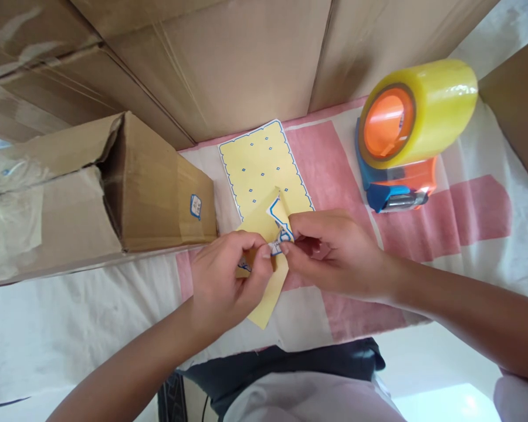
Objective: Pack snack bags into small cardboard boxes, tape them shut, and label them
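Note:
Both my hands meet over the cloth, working at a folded piece of yellow paper [270, 299]. At its upper edge a small blue-edged sticker [276, 248] curls up between the fingertips. My left hand [231, 275] is closed, thumb and forefinger pinching the sticker's left end. From the other side, my right hand [341, 252] pinches the curled right part. Fingers hide some of the sticker and its print. Just beyond lies a flat yellow sheet [263, 158] with small blue diamonds and a scalloped blue border.
To the left stands a cardboard box [167, 199] with a gap at its flap and a small blue-edged label [196, 206]. Large stacked cartons [246, 58] form a wall behind. A tape dispenser [396, 181] with a big yellow tape roll [444, 108] sits right on the pink-and-white cloth [352, 310].

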Demonstrator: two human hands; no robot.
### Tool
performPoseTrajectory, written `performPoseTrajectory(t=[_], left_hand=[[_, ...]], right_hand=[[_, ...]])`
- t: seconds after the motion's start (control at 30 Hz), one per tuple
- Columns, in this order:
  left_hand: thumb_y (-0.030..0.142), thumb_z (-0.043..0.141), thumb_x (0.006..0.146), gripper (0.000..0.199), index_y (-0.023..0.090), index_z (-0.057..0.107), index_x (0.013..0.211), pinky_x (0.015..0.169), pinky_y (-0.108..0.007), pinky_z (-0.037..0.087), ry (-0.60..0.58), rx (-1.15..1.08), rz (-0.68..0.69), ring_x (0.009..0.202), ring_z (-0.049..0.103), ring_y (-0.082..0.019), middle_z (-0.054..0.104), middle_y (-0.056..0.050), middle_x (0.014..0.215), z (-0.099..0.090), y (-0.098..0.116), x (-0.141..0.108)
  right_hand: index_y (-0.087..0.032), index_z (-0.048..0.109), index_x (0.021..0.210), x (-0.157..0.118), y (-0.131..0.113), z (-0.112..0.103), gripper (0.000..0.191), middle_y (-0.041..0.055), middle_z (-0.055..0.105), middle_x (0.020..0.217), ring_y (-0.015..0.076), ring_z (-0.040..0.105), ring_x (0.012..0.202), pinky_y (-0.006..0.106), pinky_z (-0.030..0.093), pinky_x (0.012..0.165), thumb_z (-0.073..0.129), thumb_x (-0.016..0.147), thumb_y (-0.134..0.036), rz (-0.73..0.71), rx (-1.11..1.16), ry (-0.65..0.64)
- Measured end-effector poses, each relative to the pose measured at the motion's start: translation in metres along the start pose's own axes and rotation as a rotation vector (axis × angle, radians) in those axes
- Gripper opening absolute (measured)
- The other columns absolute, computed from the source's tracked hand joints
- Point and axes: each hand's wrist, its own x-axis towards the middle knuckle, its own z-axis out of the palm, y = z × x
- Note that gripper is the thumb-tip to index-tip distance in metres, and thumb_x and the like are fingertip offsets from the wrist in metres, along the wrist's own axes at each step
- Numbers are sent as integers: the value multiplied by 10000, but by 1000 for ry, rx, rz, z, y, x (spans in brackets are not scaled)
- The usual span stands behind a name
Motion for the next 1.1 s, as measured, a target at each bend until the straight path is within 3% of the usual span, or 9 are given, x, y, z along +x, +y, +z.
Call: performPoseTrajectory(t=[0.27, 0.47, 0.6, 0.77, 0.83, 0.9, 0.93, 1.0, 1.1], left_hand=[[177, 618, 931, 64, 210, 573, 899, 559, -124, 452, -17, -46, -94, 565, 606, -28, 676, 78, 706, 2, 0, -1], [184, 613, 943, 41, 220, 595, 934, 613, -161, 510, -28, -163, -200, 656, 658, -73, 703, 40, 769, 4, -4, -6], [222, 562, 984, 69, 217, 577, 916, 512, -175, 470, -53, -312, -296, 568, 586, -80, 643, 27, 712, 4, -7, -5], [203, 538, 1001, 76, 215, 567, 932, 439, -152, 409, -31, -409, -266, 448, 479, -56, 488, 72, 561, 6, -7, -5], [179, 546, 996, 51, 214, 574, 1020, 445, -144, 442, -60, -446, -224, 458, 536, -57, 575, 61, 601, 9, -7, -8], [158, 540, 996, 124, 216, 564, 1104, 474, -148, 495, -95, -487, -199, 510, 619, -68, 698, 17, 734, 11, -8, -13], [148, 536, 996, 154, 218, 559, 1131, 501, -156, 523, -100, -492, -190, 553, 662, -77, 740, -10, 821, 12, -9, -15], [126, 540, 988, 193, 219, 561, 1156, 563, -170, 563, -77, -439, -156, 644, 725, -97, 772, -41, 941, 13, -11, -17], [101, 574, 957, 236, 217, 582, 1163, 584, -159, 556, -9, -244, -47, 651, 733, -95, 775, -19, 915, 13, -12, -14]], right_hand=[[-209, 263, 636, 2, 0, -3, 327, -85, 257, 532, 38, 215, 510, 189, 196, 429, 509, 838, -135, 134, 82, -25], [-208, 241, 609, 4, -2, -7, 346, -70, 234, 548, 40, 213, 509, 209, 162, 426, 516, 812, -155, 244, 112, -25], [-205, 269, 594, 9, 2, -17, 339, -53, 246, 568, 52, 257, 522, 226, 178, 454, 521, 819, -174, 297, 57, 27], [-189, 413, 641, 18, 23, -35, 238, -14, 407, 594, 94, 349, 534, 271, 221, 491, 543, 839, -174, 394, -380, 63], [-160, 533, 800, 19, 30, -37, 60, 48, 541, 751, 127, 418, 595, 283, 257, 522, 590, 819, -167, 386, -605, 168], [-120, 582, 1042, 18, 31, -36, 222, 136, 595, 998, 164, 490, 690, 292, 304, 564, 608, 828, -175, 331, -696, 292], [-112, 582, 1110, 17, 29, -35, 276, 155, 590, 1065, 173, 510, 725, 295, 325, 584, 606, 848, -193, 276, -676, 326], [-123, 615, 1043, 14, 21, -32, 189, 109, 604, 972, 154, 511, 712, 286, 350, 603, 585, 905, -249, 163, -509, 274], [-153, 559, 708, 10, 6, -27, 312, -17, 476, 630, 90, 426, 579, 246, 330, 551, 533, 970, -320, 147, -74, -14]])
